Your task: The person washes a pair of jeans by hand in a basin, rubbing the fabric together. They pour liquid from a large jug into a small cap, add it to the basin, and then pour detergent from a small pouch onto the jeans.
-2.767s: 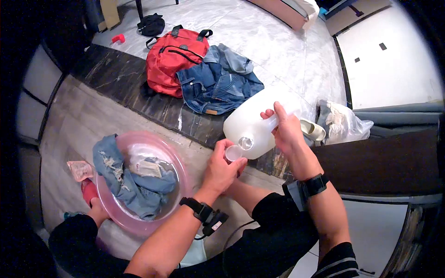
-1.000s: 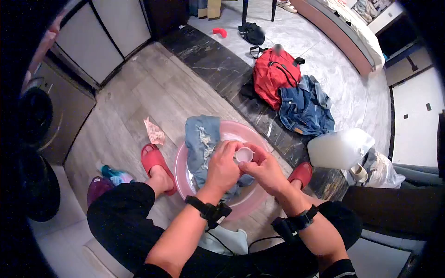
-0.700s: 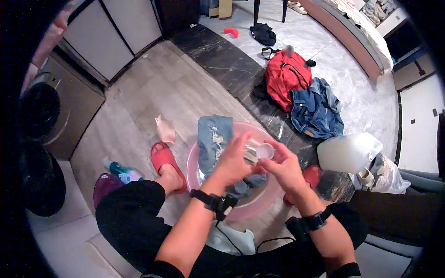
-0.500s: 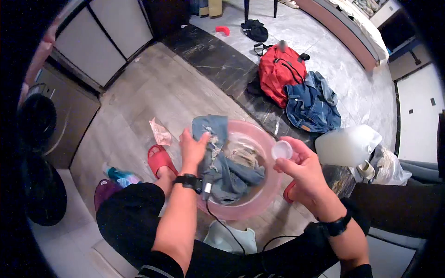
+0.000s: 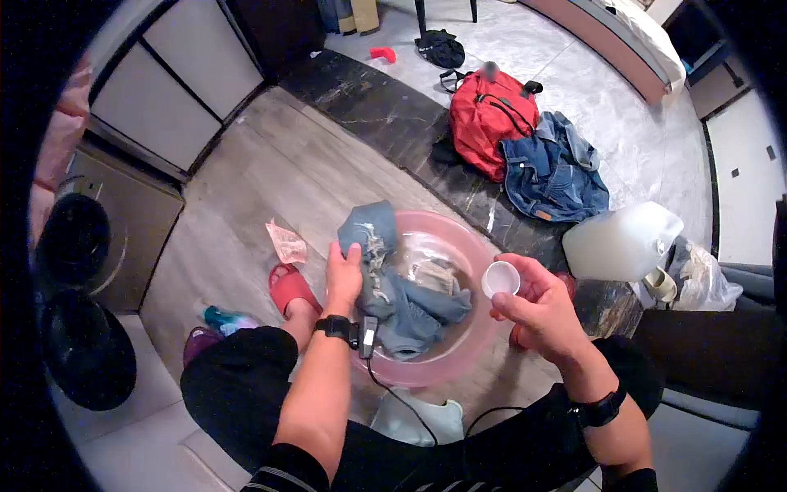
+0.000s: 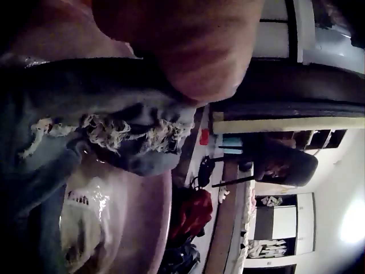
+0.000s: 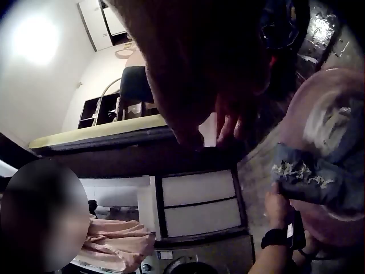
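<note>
My right hand [image 5: 548,310] pinches a small white bottle cap [image 5: 501,280] between thumb and fingers, its round opening facing up toward the head camera. It is beside the right rim of a pink basin [image 5: 484,324]. In the basin lie wet blue ripped jeans [image 5: 410,316], one frayed leg draped over the left rim. My left hand [image 5: 344,277] grips the edge of that leg, thumb on the near side; the fingertips are partly hidden by cloth. The left wrist view shows the hand [image 6: 188,45] right over the frayed denim [image 6: 108,131].
A large white jug [image 5: 619,242] stands to the right on the dark stone strip. Behind it are a red backpack [image 5: 488,123] and dark jeans [image 5: 553,172]. A pink packet [image 5: 287,242] lies left of the basin, near a red slipper [image 5: 293,287]. A pale stool [image 5: 418,414] is in front.
The right hand has left the jug's handle and taken over the cap from the left hand, moving right with it. The left hand has gone to the jeans leg on the basin's left.
</note>
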`<state>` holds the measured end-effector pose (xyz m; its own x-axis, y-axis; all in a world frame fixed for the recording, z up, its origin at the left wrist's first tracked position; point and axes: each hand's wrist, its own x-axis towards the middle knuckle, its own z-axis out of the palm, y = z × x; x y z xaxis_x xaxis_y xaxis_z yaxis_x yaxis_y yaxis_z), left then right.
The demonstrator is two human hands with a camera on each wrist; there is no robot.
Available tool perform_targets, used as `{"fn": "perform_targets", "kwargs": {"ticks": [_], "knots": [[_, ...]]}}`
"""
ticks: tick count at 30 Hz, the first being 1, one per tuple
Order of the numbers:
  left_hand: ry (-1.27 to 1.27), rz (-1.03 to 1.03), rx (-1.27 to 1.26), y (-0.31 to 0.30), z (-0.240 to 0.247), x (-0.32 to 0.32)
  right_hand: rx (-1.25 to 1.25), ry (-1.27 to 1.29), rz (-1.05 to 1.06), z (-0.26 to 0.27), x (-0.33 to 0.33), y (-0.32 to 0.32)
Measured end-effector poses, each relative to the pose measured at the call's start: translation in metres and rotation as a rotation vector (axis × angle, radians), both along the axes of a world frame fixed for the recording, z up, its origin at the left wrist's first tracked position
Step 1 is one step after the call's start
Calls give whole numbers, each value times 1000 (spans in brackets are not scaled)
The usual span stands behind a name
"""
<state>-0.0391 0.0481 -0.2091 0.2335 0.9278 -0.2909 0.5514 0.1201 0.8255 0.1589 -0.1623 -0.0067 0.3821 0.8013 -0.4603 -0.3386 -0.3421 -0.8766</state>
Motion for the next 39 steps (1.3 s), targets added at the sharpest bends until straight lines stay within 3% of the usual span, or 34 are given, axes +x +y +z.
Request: {"fn": "perform_targets", "kwargs": {"ticks": [3,4,5,10,13,16,20,23,39], "knots": [[-617,192,-390,-16,-6,-1,20,-7,37,1,-1,2],[-777,151,-512,-15,-8,-4,44,-5,46,-1,-2,3],[-823,142,-560,-17,-11,-6,67,-4,55,-4,-3,3],[-1088,-31,-750,-39,64,7,51,-115,140,-18,-4,8],[-1133,-112,-784,-54,106,18,24,-193,171,-28,-5,16],[-1164,-154,-863,-63,107,22,99,-246,210,-35,-13,29],[-1138,-170,-911,-74,123,29,87,-740,291,-25,-21,38],[-1185,-188,-924,-77,124,34,145,-918,316,-33,-25,42],[-1326,-66,-980,-73,118,40,41,-1076,461,-26,-25,36]]}}
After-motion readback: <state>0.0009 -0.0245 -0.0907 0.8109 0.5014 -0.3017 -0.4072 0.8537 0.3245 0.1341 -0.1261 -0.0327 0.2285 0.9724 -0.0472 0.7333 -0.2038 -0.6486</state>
